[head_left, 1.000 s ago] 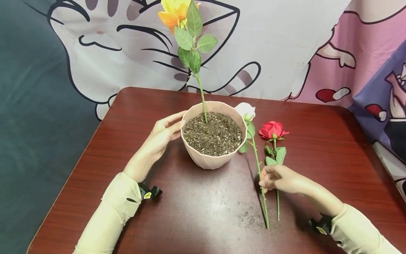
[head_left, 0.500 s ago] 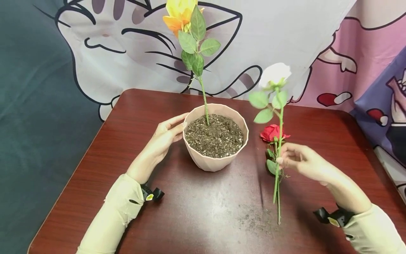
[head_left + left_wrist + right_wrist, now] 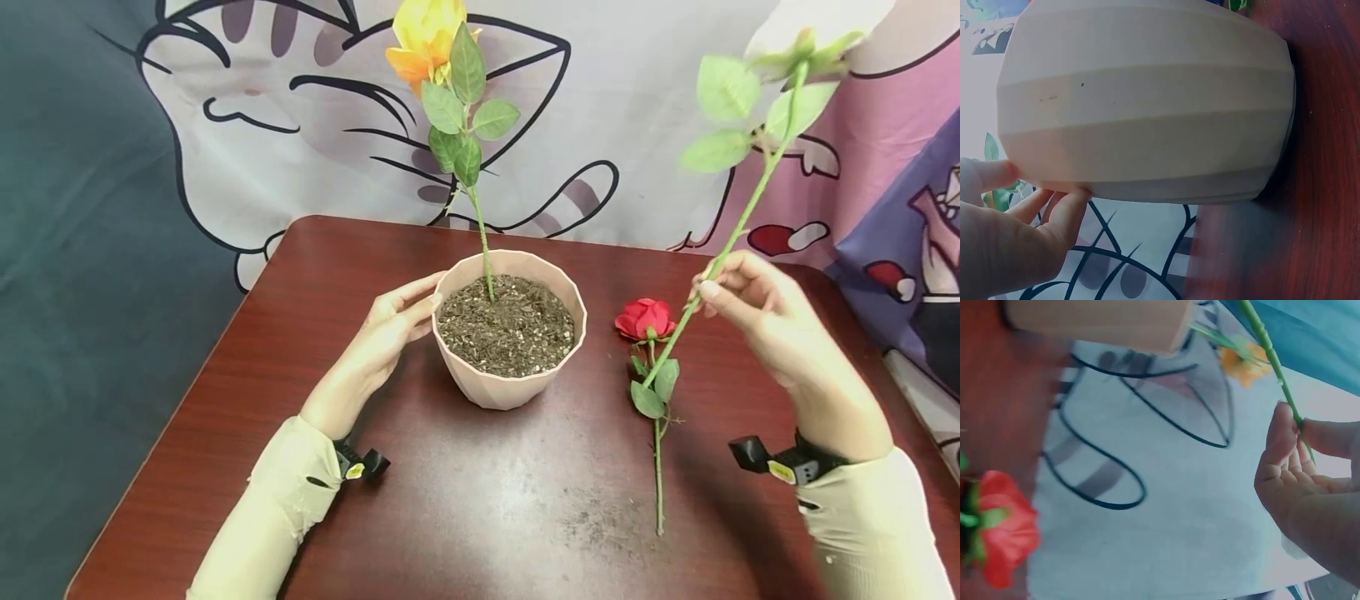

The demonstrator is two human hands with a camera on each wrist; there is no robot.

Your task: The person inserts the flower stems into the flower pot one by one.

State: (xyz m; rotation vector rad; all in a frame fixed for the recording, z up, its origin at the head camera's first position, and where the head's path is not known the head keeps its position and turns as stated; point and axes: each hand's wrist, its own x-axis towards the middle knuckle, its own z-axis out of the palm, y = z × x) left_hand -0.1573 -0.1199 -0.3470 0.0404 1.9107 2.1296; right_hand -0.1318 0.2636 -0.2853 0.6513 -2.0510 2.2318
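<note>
With the round, faceted, pale pink pot (image 3: 501,393) as the clock's centre and twelve its far side, the left hand (image 3: 378,333) sits at nine o'clock, thumb and fingers pinching the pot at its rim; that brace looks right, firm enough to stop a slide without tipping it. A yellow-orange rose with green leaves (image 3: 467,158) stands at eleven o'clock in the dark, white-flecked soil (image 3: 517,333), its foliage best given room. On the glossy, red-brown, wood-grained table (image 3: 465,517), a red rose with green leaves (image 3: 648,402) lies with its bloom at three o'clock and its bare end towards five. A white rose on a long green stem (image 3: 761,185), held off the table, tilts towards one o'clock, its lower end crossing in front of those leaves, touching or apart I cannot tell; lifting before swinging should avoid a snag. The right hand (image 3: 780,329), at three, pinches that stem between thumb and fingers; a lower grip would probably steer its tip better
</note>
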